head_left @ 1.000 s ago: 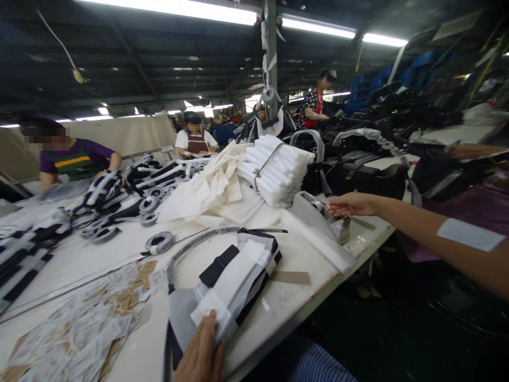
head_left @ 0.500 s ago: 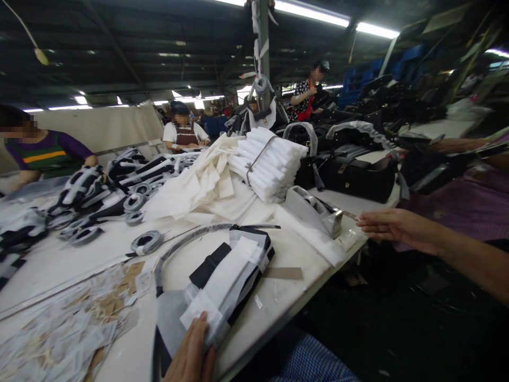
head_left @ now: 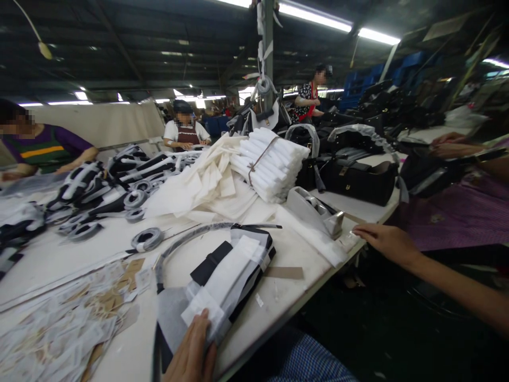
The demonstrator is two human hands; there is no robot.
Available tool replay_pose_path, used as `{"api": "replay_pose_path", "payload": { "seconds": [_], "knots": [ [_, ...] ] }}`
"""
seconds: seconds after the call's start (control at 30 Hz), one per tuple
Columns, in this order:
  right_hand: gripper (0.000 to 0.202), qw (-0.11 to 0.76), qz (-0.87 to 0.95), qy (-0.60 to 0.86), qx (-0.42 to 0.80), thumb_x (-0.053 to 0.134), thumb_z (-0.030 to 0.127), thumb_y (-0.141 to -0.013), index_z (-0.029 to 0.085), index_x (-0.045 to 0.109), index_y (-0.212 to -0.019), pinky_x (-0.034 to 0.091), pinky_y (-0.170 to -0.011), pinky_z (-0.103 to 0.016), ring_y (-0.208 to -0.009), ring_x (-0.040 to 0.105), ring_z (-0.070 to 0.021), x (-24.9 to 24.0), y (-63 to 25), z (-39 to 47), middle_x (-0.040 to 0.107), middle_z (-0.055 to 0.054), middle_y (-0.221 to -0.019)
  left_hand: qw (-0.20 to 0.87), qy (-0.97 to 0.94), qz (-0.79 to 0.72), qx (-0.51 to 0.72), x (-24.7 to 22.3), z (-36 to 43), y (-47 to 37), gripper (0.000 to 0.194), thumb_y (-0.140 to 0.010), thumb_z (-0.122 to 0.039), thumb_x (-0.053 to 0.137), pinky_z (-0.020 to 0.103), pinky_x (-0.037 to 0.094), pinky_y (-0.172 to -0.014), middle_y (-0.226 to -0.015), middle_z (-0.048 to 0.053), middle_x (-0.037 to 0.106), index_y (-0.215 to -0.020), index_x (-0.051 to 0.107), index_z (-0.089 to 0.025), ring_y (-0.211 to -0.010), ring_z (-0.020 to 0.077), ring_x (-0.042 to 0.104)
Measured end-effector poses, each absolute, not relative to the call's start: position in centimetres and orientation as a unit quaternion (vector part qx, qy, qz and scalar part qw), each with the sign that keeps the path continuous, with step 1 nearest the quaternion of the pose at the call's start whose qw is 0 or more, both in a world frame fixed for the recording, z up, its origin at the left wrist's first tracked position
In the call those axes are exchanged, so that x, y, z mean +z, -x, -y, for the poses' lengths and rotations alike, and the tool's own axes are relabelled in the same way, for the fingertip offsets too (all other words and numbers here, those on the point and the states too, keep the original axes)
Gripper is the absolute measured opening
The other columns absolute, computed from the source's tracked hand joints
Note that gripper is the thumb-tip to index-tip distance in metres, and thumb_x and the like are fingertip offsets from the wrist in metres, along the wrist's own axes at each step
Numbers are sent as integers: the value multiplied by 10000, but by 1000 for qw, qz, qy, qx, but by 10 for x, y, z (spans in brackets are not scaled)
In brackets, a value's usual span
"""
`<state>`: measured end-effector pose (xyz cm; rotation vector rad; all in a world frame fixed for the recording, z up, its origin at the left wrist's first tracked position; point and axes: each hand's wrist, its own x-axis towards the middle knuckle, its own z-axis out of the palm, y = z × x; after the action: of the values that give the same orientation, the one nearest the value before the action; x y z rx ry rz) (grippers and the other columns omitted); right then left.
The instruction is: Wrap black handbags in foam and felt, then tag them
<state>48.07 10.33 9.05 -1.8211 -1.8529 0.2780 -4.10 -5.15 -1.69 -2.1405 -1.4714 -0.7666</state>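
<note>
In front of me a black handbag [head_left: 260, 254] lies on its side, its long handle [head_left: 177, 246] wrapped in clear film and curving to the left. White tissue paper [head_left: 222, 281] covers much of the bag. My left hand [head_left: 193, 345] rests on the paper at the near end, fingers stretched out. At the table edge my right hand [head_left: 384, 241] is closed in a pinch, beside a grey tape dispenser [head_left: 314, 209]. Small shiny clear scraps [head_left: 349, 228] lie at its fingertips. What the pinch holds, if anything, is too small to tell.
A tied bundle of white foam sheets [head_left: 270, 164] stands behind the dispenser. Paper tags [head_left: 71, 323] are heaped at the near left, wrapped straps [head_left: 135, 199] beyond them. Black bags [head_left: 353, 178] stand at the back right. Several co-workers surround the table.
My right hand has moved slightly left and its fingers have gone from stretched out to pinched, by the dispenser. My left hand stays on the paper.
</note>
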Motion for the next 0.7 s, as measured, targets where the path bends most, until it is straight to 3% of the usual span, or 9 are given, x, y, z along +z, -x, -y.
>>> {"api": "replay_pose_path", "payload": {
  "seconds": [0.07, 0.2, 0.3, 0.4, 0.53, 0.7],
  "knots": [
    [160, 222, 743, 630, 31, 610, 262, -861, 258, 748, -942, 503, -942, -437, -1091, 648, -334, 100, -485, -95, 716, -116, -1144, 209, 760, 548, -280, -11, 54, 36, 734, -928, -147, 519, 272, 567, -912, -1272, 69, 674, -1561, 152, -212, -1036, 212, 705],
    [301, 159, 865, 476, -24, 497, 179, -913, 310, 744, -1026, 501, -959, -417, -1031, 676, -248, 127, -465, -81, 735, -98, -1085, 214, 733, 580, -283, 2, 59, 25, 682, -935, -147, 514, 276, 531, -953, -1285, 51, 669, -1547, 225, -233, -1031, 199, 701],
    [260, 131, 908, 397, -2, 518, 234, -923, 330, 740, -1019, 501, -962, -416, -1032, 669, -226, 147, -419, -78, 746, -78, -1050, 225, 723, 588, -283, 10, 62, 20, 530, -945, -180, 508, 309, 466, -1029, -1236, 39, 698, -1464, 408, -210, -1020, 193, 699],
    [186, 73, 954, 289, 36, 586, 287, -908, 325, 725, -1026, 515, -866, -391, -942, 676, -225, 162, -355, -81, 755, -60, -983, 216, 709, 603, -296, 16, 64, 15, 387, -954, -189, 481, 336, 422, -1072, -1222, 51, 704, -1338, 534, -174, -1034, 191, 694],
    [170, 2, 988, 96, 124, 543, 259, -946, 282, 692, -1025, 454, -685, -322, -766, 634, -192, 178, -271, -84, 718, -59, -834, 156, 687, 635, -316, 20, 66, 7, 351, -938, -141, 488, 359, 464, -1038, -1227, 58, 701, -1281, 558, -172, -1095, 198, 674],
    [216, -117, 969, 14, 218, 506, 357, -963, 277, 706, -945, 409, -673, -307, -751, 607, -192, 184, -197, -94, 674, -56, -790, 109, 671, 648, -344, 23, 66, 2, 365, -906, -92, 500, 401, 508, -1007, -1229, 59, 700, -1259, 553, -169, -1113, 205, 667]
  ]
}}
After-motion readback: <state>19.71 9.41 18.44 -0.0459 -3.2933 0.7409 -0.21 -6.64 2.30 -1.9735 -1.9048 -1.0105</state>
